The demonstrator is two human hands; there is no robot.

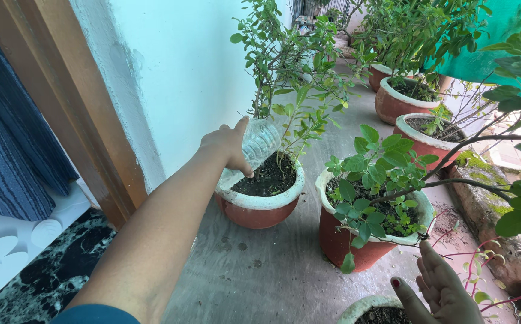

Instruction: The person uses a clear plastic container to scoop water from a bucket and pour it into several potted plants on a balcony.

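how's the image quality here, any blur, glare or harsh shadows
Head view: soft, even daylight with no hard shadows on the concrete floor; the clear plastic bottle in the left hand looks washed out against the pale wall; the near forearm is slightly soft and stretched by the wide lens; the right hand and the potted plants are sharp.

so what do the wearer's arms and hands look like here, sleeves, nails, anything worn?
Left arm is bare from a dark teal short sleeve down to the left hand; no watch or bangle shows. Right hand is bare, with red polish on the thumbnail; its wrist is out of frame. No rings or gloves visible.
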